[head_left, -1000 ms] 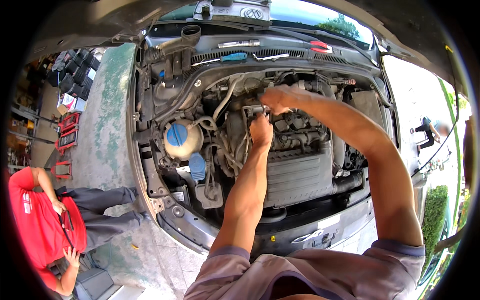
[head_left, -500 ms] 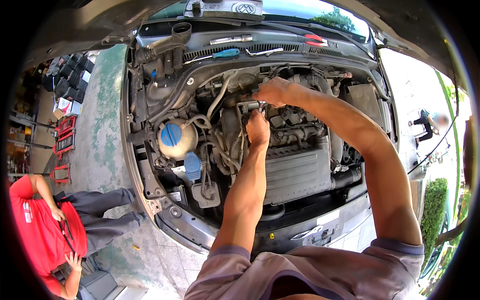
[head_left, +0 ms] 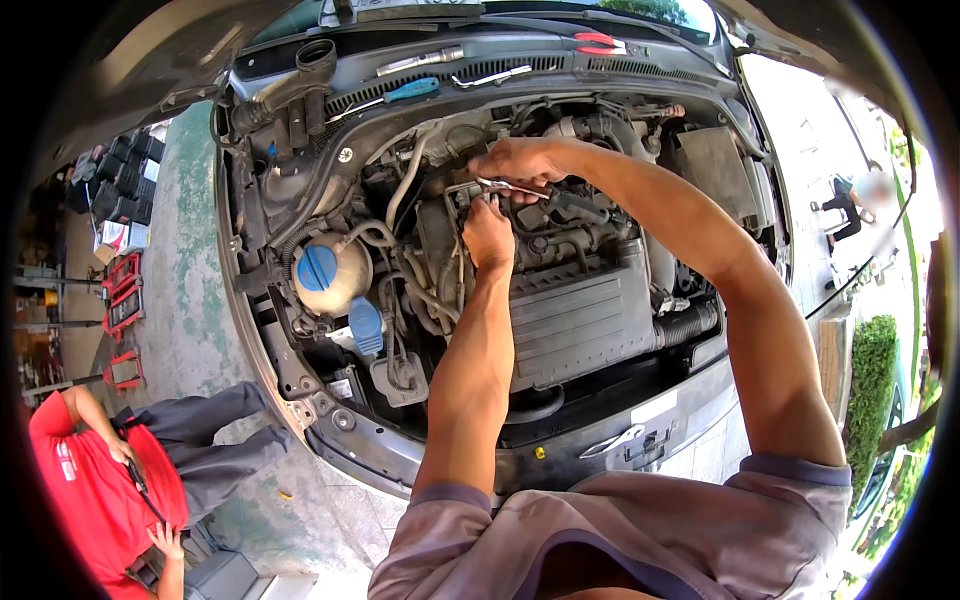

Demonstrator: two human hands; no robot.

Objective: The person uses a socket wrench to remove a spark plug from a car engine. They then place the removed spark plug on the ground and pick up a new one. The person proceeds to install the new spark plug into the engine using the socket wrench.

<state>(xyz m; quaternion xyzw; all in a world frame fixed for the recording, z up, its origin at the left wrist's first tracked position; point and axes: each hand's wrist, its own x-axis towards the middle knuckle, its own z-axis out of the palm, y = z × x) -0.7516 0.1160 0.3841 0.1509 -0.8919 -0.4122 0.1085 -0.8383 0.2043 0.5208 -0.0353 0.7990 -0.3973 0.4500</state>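
A car engine bay lies open in front of me. Over the far middle of the engine, my right hand (head_left: 525,163) has its fingers curled round the handle of a shiny ratchet wrench (head_left: 518,187). The wrench lies nearly level, its head toward the left. Just below that head is my left hand (head_left: 488,235), closed, with a bit of metal showing at its fingertips; what it grips is mostly hidden. Hoses and a metal pipe run close to the left of both hands. The ribbed black engine cover box (head_left: 580,325) sits nearer to me.
Along the cowl lie a blue-handled screwdriver (head_left: 412,89), a metal extension bar (head_left: 420,61), a spanner (head_left: 492,77) and red-handled pliers (head_left: 600,42). A coolant tank (head_left: 335,285) with a blue cap stands at left. Another person in a red shirt (head_left: 105,490) stands beside the car.
The wrench handle has swung out to the right and now shows between my hands. My right hand has opened its angle around it. The whole view has shifted slightly.
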